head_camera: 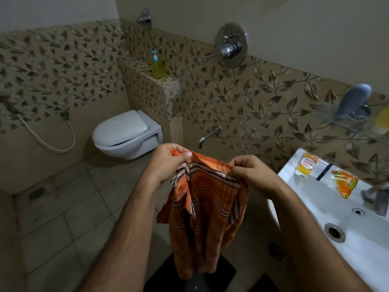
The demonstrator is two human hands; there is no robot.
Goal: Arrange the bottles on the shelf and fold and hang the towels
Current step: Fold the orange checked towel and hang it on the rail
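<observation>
An orange towel (208, 216) with dark and white stripes and a fringed edge hangs in front of me, crumpled and partly doubled over. My left hand (168, 163) pinches its top left corner. My right hand (252, 173) pinches the top edge further right. A green pump bottle (156, 67) with a blue top stands on the tiled ledge (168, 82) above the toilet. On the glass shelf (347, 123) at the right lies a grey bottle (353, 102), with something yellow (383, 121) at the frame's edge.
A white sink (315, 207) is at the right with two orange and yellow sachets (306, 167) (344, 184) on its rim. The white toilet (126, 133) hangs on the wall ahead. A wall tap (207, 135) and shower mixer (230, 46) are above the towel. A dark mat (221, 275) lies on the floor.
</observation>
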